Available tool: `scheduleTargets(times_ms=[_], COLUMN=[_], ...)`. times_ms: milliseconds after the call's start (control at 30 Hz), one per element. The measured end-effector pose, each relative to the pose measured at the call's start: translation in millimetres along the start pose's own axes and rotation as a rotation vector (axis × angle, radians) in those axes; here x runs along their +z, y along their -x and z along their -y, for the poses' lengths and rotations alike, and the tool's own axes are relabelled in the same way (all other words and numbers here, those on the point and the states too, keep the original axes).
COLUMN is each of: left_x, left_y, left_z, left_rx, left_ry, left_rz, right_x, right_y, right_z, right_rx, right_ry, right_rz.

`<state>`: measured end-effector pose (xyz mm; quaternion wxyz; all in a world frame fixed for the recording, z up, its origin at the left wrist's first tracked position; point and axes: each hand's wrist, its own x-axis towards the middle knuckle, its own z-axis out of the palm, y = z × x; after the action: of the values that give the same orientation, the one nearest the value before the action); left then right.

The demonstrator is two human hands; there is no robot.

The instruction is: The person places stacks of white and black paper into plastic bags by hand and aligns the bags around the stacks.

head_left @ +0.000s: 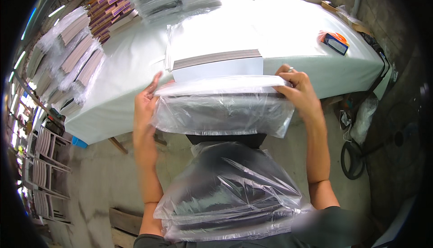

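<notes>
Pinching the clear plastic bag [221, 112] near its right end, the right hand [297, 88] holds it before the tabletop [306, 18]; whether the left hand [145, 103] grips its other end, I cannot tell. Uneven pulling could skew or tear the thin plastic.

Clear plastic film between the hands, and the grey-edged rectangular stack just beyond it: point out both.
Clear plastic film [221, 112]: head view, hanging front, near its middle.
Grey-edged rectangular stack [216, 57]: head view, layered edge.
</notes>
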<state>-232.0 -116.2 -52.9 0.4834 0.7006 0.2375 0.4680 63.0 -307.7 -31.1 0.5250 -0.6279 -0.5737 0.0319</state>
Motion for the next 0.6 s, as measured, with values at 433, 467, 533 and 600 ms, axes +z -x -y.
scheduleTargets(times_ms=[433,467,533,600], left_x=[-17.0,-15.6,-18.1,-13.2], left_y=[109.2,122.1,150.9,170.6], left_z=[170.2,180.9,199.6,215.1], left_rx=[-0.937,-0.942,-0.959,-0.958], left_ry=[0.194,0.198,0.199,0.200], left_rz=[0.335,0.322,0.262,0.229], right_x=[88.2,92.3,93.4,92.2], right_y=[115.1,130.3,144.0,159.0], right_z=[-198.0,-206.1,-186.7,-185.2], right_rx=[1.027,1.069,1.200,1.276], right_ry=[-0.827,-0.784,-0.774,-0.718], right_rz=[0.409,0.419,0.361,0.339])
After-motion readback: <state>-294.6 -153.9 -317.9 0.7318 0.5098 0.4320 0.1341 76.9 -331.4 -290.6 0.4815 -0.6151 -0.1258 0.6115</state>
